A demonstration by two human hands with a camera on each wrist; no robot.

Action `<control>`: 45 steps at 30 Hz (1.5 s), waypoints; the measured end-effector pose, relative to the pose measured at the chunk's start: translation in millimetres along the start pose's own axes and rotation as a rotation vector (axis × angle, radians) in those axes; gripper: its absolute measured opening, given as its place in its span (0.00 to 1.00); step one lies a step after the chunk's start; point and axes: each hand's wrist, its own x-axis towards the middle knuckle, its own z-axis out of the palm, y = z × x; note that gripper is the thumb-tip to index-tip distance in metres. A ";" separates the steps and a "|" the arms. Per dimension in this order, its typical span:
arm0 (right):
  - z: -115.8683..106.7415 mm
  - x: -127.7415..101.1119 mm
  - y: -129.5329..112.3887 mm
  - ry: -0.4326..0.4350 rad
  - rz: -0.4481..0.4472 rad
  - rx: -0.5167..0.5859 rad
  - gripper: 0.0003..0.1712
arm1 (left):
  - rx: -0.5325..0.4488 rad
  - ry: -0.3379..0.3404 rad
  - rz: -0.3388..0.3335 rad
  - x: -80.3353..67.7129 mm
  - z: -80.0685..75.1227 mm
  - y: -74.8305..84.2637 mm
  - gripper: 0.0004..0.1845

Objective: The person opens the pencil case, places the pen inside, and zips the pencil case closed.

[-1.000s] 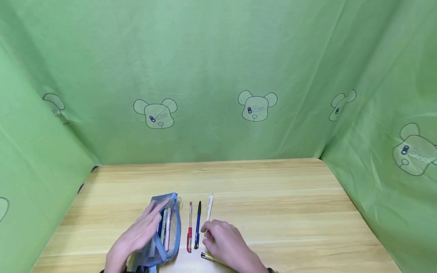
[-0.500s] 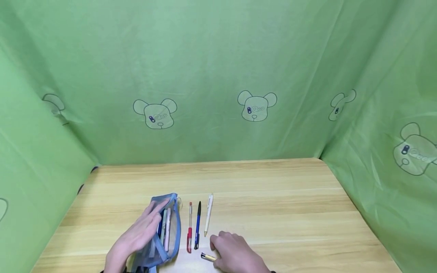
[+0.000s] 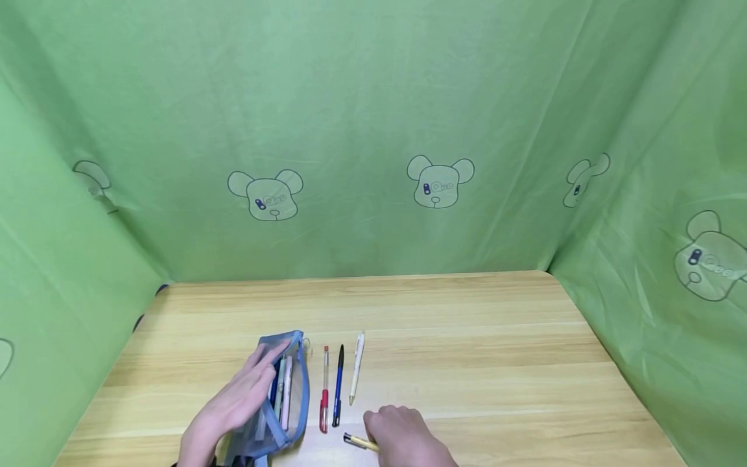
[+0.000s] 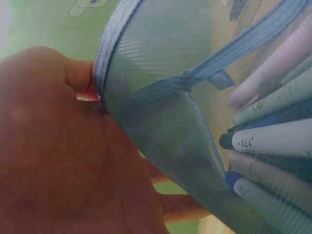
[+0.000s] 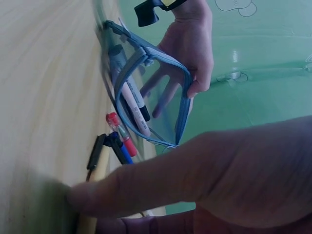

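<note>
On the left, my left hand (image 3: 233, 399) holds the far side of a blue mesh pencil case (image 3: 306, 395), thumb at the zipped rim and fingers spread along the outer wall in the right wrist view. The case gapes, with several markers and pens (image 4: 273, 136) inside it. My right hand (image 3: 403, 436) pinches a yellow pen (image 3: 360, 442) with a black clip, low over the table; its rear part is hidden by the hand. Between the hands lie a red pen (image 3: 324, 392), a blue pen (image 3: 338, 389) and a white pen (image 3: 356, 370), roughly side by side.
The wooden table (image 3: 455, 337) reaches back to a green cloth wall (image 3: 350, 233) with printed bear heads. More green cloth stands along the left and right sides.
My right hand has left the white pen, which now lies on the table, and moved down and right to the yellow pen. The left hand and pencil case stay put.
</note>
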 end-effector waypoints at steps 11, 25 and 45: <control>-0.9 -0.1 2.6 -0.020 0.041 0.107 0.18 | 0.002 -0.010 -0.009 -1.4 1.6 -2.4 0.29; -1.5 9.7 6.1 0.185 -0.018 0.186 0.11 | 0.007 0.000 -0.011 -0.1 2.6 -1.5 0.29; -9.4 39.0 -10.5 0.367 0.024 0.296 0.14 | 0.001 -0.001 -0.012 2.0 1.8 -0.5 0.29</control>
